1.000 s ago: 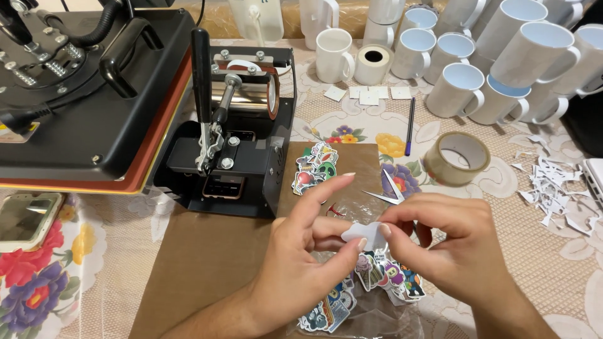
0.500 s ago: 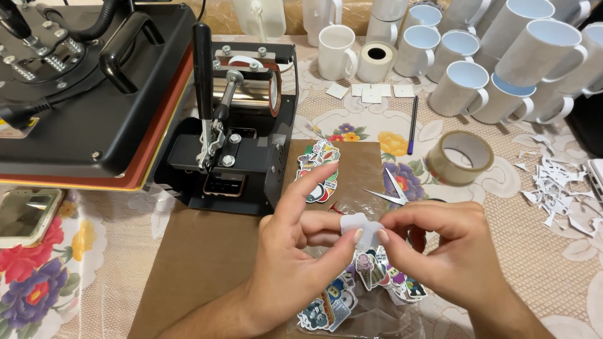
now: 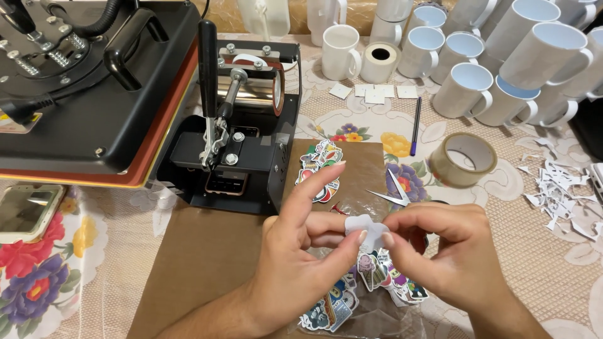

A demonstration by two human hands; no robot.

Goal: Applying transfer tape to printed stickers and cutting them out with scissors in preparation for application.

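Work surface: a table under a lace cloth [image 3: 553, 251] printed with large flowers in red, purple and yellow; a brown paper sheet [image 3: 207, 263] lies over its middle. Room beyond: out of view except a tan backdrop at the far edge. Far left: a black flat heat press [image 3: 88, 81] with an orange-red edge; beside it, a black mug press [image 3: 242, 125] with a lever handle. Left edge: a phone [image 3: 28, 210] lying flat. Far right: a cluster of white mugs [image 3: 477, 56], several with pale blue insides, some upright, some tipped. Before the mugs: small white paper squares [image 3: 375, 94] and a dark pen [image 3: 415, 125]. Right of centre: a roll of clear tape [image 3: 463, 159], lying flat; scissors [image 3: 392, 193], blades apart; white paper scraps [image 3: 562, 194] scattered at the right edge. On the brown sheet: colourful die-cut stickers [image 3: 320, 169] near the mug press, and more stickers in a clear bag [image 3: 352, 295] under the hands. Left hand [image 3: 295, 263] and right hand [image 3: 452, 251]: fingertips of both pinched together on a small white sticker backing [image 3: 365, 229], held just above the bag, at centre frame.
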